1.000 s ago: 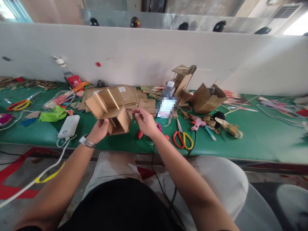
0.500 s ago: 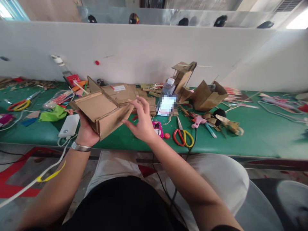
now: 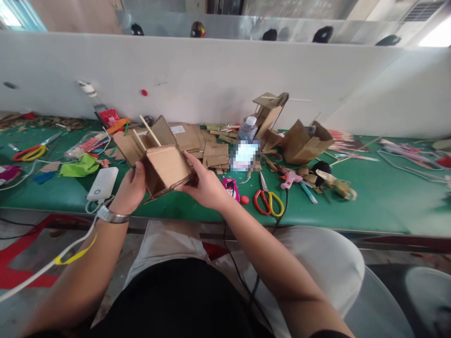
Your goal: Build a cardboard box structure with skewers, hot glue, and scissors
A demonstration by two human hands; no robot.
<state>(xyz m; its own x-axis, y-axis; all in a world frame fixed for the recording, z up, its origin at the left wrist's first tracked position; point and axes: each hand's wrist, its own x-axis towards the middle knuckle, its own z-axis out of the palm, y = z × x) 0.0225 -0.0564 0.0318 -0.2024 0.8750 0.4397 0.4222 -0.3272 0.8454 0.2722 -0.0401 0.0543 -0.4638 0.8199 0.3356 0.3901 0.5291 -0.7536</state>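
A brown cardboard box structure [image 3: 171, 165] with open flaps is held tilted above the front of the green table. Two pale wooden sticks [image 3: 151, 131] stand up from its far side. My left hand [image 3: 131, 190], with a metal watch on the wrist, grips the box's left side, thumb on the near edge. Closed on the right side is my right hand [image 3: 205, 184], its fingers on the side panel and its thumb low at the corner. The fingers beneath the box are partly hidden.
Scissors [image 3: 268, 202], a pink glue gun [image 3: 291, 179] and a phone [image 3: 244, 156] lie to the right. Behind them stand a bottle [image 3: 247, 129] and a cardboard box [image 3: 306, 143]. A white power bank [image 3: 103, 183] with a cable is at left. A white partition [image 3: 211, 70] rises behind.
The cardboard structure has been turned, so its sticks and another face now show. My right hand has closed from a loose fingertip touch onto its right side.
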